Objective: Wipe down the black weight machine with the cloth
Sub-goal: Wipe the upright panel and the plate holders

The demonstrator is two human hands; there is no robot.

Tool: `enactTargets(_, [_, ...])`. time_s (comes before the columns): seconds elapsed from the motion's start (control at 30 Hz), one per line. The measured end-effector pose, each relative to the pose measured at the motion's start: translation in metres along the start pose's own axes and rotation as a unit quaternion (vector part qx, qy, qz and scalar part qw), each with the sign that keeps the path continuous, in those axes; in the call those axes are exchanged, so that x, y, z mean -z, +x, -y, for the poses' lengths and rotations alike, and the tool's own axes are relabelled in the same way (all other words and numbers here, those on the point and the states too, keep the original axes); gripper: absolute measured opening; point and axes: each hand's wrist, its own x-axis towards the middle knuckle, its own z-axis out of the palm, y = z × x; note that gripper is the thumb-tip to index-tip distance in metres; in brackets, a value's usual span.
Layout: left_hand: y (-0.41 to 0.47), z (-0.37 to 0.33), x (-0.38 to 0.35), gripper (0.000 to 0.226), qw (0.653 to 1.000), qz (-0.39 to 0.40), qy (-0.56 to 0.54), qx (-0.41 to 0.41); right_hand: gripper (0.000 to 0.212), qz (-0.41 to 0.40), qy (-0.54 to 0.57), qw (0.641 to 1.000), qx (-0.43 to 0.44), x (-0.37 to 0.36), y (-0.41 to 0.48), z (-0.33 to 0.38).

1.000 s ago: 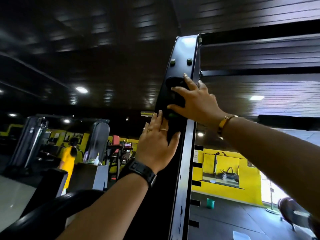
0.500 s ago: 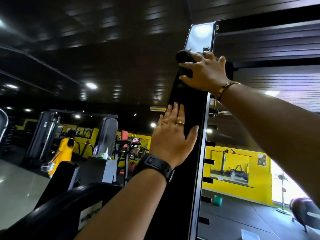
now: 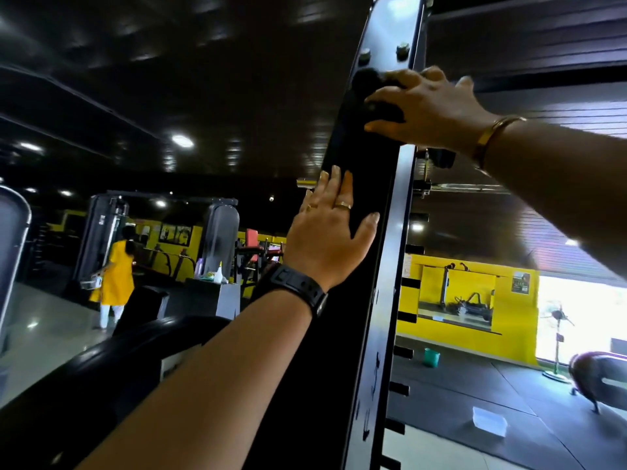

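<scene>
cloth (image 3: 368, 93) gripped in right hand (image 3: 431, 113) high on the weight machine (image 3: 339, 351), left hand (image 3: 329, 242) flat, open, just below

Weight machine upright (image 3: 353, 334) centre, near. Cloth (image 3: 364, 88) high on its face, under right hand (image 3: 434, 113). Left hand (image 3: 325, 242) flat on same face, below cloth. Person (image 3: 115, 276) far left. Bucket (image 3: 431, 357) on floor far right; pedestal fan (image 3: 559, 317) further right.

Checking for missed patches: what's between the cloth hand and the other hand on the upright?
Head view: only bare black face of the upright, with the right hand holding the cloth above and the left hand flat below.
</scene>
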Motion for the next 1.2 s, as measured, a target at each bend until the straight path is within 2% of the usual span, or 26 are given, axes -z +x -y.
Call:
enactTargets(0.13, [0.001, 0.002, -0.002, 0.068, 1.0, -0.013, -0.005, 0.001, 0.063, -0.024, 0.026, 0.995, -0.089, -0.007, 0.026, 0.01])
enactTargets(0.2, [0.003, 0.003, -0.003, 0.068, 1.0, -0.013, -0.006, 0.002, 0.068, -0.039, 0.005, 0.994, -0.105, -0.011, 0.032, 0.026])
enactTargets(0.3, [0.003, 0.003, -0.003, 0.074, 1.0, -0.006, -0.011, 0.003, 0.075, -0.052, -0.04, 0.996, -0.066, -0.014, 0.027, 0.043])
enactTargets(0.37, [0.003, 0.003, -0.003, 0.08, 1.0, 0.001, -0.014, 0.005, 0.071, -0.051, -0.043, 0.997, -0.025, -0.012, 0.017, 0.043])
enactTargets(0.47, [0.003, 0.004, -0.003, 0.076, 1.0, 0.008, -0.007, 0.007, 0.061, -0.042, -0.014, 0.998, 0.035, -0.011, -0.003, 0.029])
enactTargets(0.53, [0.003, 0.004, -0.004, 0.073, 1.0, 0.005, -0.011, 0.009, 0.058, -0.042, 0.021, 0.998, 0.039, -0.01, -0.012, 0.01])
enactTargets(0.67, [0.003, 0.004, -0.006, 0.08, 0.999, -0.014, -0.029, 0.002, 0.055, -0.026, 0.062, 0.997, -0.04, -0.003, 0.001, -0.03])
enactTargets(0.8, [0.004, 0.005, -0.007, 0.079, 0.999, -0.018, -0.034, -0.001, 0.056, -0.019, 0.023, 0.996, -0.08, -0.005, 0.027, -0.01])
enactTargets(1.0, [0.005, 0.006, -0.006, 0.08, 1.0, -0.01, -0.028, 0.001, 0.065, -0.064, -0.102, 0.993, -0.007, -0.012, 0.028, 0.055])
enactTargets(1.1, [0.003, 0.004, -0.005, 0.076, 0.999, -0.005, -0.033, 0.01, 0.056, -0.077, -0.106, 0.99, 0.058, -0.016, 0.009, 0.066])
enactTargets(1.2, [0.0, 0.003, -0.005, 0.072, 0.997, -0.04, -0.067, 0.005, 0.046, -0.075, -0.072, 0.987, 0.124, -0.013, -0.009, 0.047])
